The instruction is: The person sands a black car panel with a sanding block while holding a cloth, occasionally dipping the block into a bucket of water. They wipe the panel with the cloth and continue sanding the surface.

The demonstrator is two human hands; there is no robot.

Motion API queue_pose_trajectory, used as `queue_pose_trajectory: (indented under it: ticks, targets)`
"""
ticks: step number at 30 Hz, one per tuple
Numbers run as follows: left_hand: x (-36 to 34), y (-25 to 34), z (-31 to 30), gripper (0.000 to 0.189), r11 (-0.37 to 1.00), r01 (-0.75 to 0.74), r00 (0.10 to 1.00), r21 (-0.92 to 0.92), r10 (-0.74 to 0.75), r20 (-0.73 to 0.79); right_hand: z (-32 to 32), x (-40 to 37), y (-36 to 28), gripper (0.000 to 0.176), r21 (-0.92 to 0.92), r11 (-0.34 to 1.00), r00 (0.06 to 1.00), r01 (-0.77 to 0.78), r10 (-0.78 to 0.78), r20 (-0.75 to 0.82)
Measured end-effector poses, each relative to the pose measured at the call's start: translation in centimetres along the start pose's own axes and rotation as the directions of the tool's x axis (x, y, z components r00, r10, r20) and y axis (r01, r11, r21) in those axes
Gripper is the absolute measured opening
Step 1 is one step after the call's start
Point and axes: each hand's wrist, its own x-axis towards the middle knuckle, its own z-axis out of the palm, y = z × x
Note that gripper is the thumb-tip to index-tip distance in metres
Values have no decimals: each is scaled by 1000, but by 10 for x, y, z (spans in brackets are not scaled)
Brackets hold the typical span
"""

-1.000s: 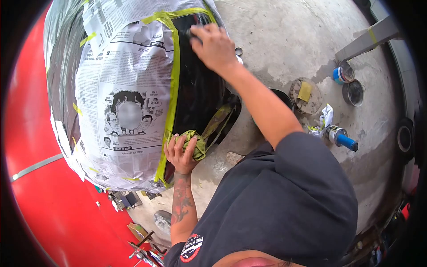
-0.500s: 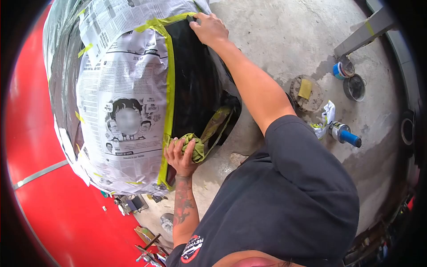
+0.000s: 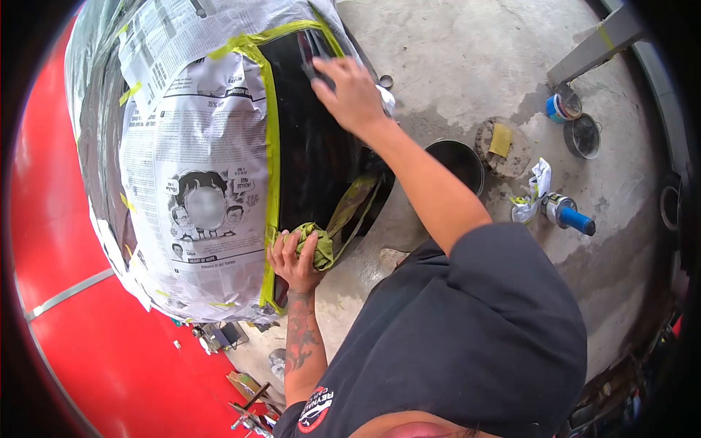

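Note:
My left hand (image 3: pixel 294 264) is closed around a crumpled wad of yellow-green masking tape (image 3: pixel 314 248) at the lower edge of a glossy black car panel (image 3: pixel 310 153). A loose tape strip (image 3: pixel 354 204) trails up from the wad across the panel. Higher up, my right hand (image 3: pixel 350 93) is bent over the panel's upper part, gripping a small dark flat piece (image 3: pixel 310 71), whose kind I cannot make out. Yellow-green tape (image 3: pixel 273 146) borders the panel. Beside it, printed newspaper (image 3: pixel 212 139) covers the car body.
On the concrete floor stand a dark bucket (image 3: pixel 456 164), a round block with a yellow sponge-like piece (image 3: pixel 500 140), a blue-labelled can (image 3: pixel 562 107), a black pail (image 3: pixel 583 139), and a blue-handled tool (image 3: pixel 573 219). A grey post (image 3: pixel 599 45) rises at upper right; red surface (image 3: pixel 139 358) lies lower left.
My right hand has moved down and slightly right from the panel's top taped edge, carrying the dark piece. My left hand stays at about the same place with the tape wad.

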Motion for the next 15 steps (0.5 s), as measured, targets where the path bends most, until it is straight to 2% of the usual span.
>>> queue_pose_trajectory:
  ticks: [1, 4, 6, 8, 10, 12, 13, 15]
  targets:
    - [0, 0, 0, 42, 1000, -2, 1000, 3, 1, 3, -11, -24, -6, 39, -18, 999, 999, 32, -32, -13]
    - [0, -1, 0, 42, 1000, -10, 1000, 14, 10, 8, -13, -31, 4, 39, -5, 995, 994, 104, -104, -33]
    - [2, 0, -2, 41, 1000, -15, 1000, 20, 15, 5, 8, 8, 19, 38, 37, 997, 995, 71, -68, -70]
    - [3, 2, -2, 40, 999, -16, 1000, 36, 16, 2, 26, 63, 35, 40, 70, 997, 999, 34, -32, -30]
    - [3, 2, -2, 39, 999, -20, 1000, 39, 20, 4, 36, 86, 45, 42, 86, 996, 999, 36, -34, -23]
    - [2, 0, -1, 38, 999, -23, 1000, 29, 23, 4, 37, 84, 50, 44, 103, 992, 996, 78, -73, -56]
    - [2, -2, -2, 39, 998, -44, 999, 33, 44, -1, 32, 70, 47, 43, 155, 987, 999, 38, -36, -17]
    - [3, -1, -1, 39, 998, -49, 999, 44, 50, -2, 20, 23, 43, 42, 144, 985, 994, 96, -88, -59]
